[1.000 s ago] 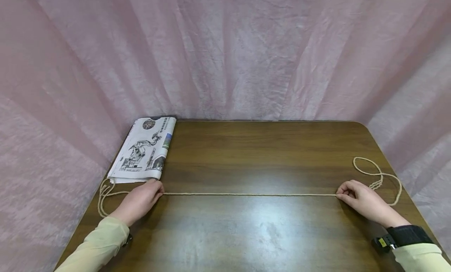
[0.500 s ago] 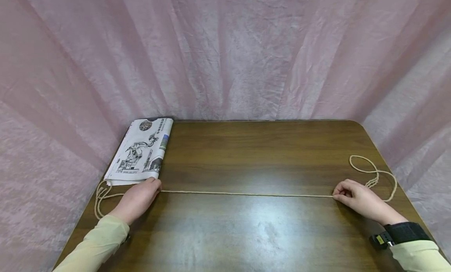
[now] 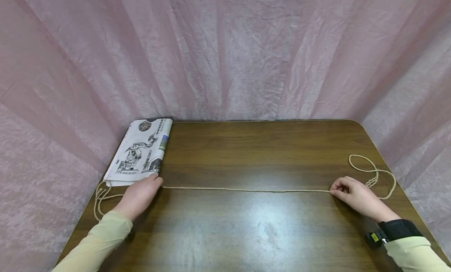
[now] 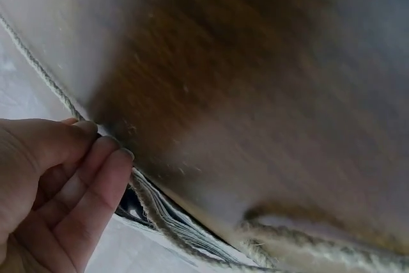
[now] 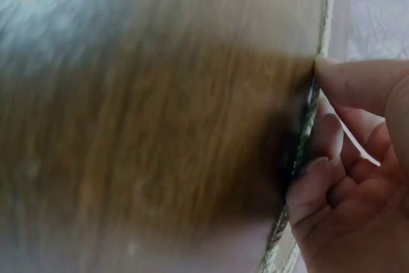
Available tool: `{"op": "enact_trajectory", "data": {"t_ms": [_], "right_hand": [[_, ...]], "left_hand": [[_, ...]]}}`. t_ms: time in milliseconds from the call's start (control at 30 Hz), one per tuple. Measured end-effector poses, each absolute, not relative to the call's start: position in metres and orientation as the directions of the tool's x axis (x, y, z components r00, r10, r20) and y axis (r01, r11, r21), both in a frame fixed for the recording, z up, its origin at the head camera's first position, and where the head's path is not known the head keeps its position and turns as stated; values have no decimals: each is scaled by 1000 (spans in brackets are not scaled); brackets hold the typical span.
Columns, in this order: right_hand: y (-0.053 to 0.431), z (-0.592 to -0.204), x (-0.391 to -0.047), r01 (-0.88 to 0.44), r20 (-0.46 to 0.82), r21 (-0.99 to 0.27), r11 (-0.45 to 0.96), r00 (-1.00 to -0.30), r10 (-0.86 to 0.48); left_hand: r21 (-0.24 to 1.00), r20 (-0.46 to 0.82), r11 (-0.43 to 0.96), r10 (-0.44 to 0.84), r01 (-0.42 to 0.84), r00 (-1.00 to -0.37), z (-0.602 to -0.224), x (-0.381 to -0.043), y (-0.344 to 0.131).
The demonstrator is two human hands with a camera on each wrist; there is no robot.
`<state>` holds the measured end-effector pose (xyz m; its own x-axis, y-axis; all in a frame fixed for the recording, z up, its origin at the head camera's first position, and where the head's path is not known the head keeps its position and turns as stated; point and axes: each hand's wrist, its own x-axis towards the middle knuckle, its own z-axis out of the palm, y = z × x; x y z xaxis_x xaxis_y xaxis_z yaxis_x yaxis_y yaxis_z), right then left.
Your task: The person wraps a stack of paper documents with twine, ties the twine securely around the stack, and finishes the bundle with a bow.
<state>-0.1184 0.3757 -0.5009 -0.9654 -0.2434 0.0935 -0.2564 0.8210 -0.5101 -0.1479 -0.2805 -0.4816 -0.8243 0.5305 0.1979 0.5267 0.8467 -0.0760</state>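
Note:
A thin beige rope (image 3: pixel 246 190) runs almost straight across the wooden table between the two hands, sagging very slightly. At the left, my left hand (image 3: pixel 141 194) pinches the rope close to the near edge of a folded newspaper (image 3: pixel 141 150); thumb and fingertips meet on it in the left wrist view. My right hand (image 3: pixel 361 197) pinches the rope between thumb and fingers on the right side, seen close up in the right wrist view. Beyond each hand the loose rope lies in loops: a bundle (image 3: pixel 100 197) at the left and a wide curl (image 3: pixel 375 171) at the right.
The brown table (image 3: pixel 246 154) has a glossy top with a bright reflection at the front. Behind it and along both sides hangs a pink velvet curtain (image 3: pixel 225 53). The newspaper lies along the table's left edge.
Both hands have moved slightly away from the body, bringing the rope span a little farther back. The right hand has come slightly inward, and the span sags a bit more. The view has shifted slightly.

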Motion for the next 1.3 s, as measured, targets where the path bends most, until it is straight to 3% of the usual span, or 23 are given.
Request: {"op": "enact_trajectory", "data": {"t_ms": [267,567,700,867,1033,1300], "right_hand": [[373,-501,-121,-279,143,-481,831,-960,-239],[376,-502,-123,-268,97,-486,832,-963,-253],[377,-501,-125,-272,104,-469,841,-962,-253],[378,-501,-130,-314,167,-447,838,-949,-267],[377,-501,-141,-353,233,-421,835,-932,-276],[380,-499,-156,-315,165,-425,849,-949,-269]], "left_hand": [[-121,206,836,548,535,-811,-482,-153,-278],[-287,293,711,703,642,-648,-483,-166,-271],[-317,342,703,711,637,-614,-482,-171,-269],[-299,358,725,688,621,-631,-483,-175,-269],[-249,310,757,653,604,-691,-485,-176,-272],[-155,277,828,560,538,-781,-487,-174,-271]]}}
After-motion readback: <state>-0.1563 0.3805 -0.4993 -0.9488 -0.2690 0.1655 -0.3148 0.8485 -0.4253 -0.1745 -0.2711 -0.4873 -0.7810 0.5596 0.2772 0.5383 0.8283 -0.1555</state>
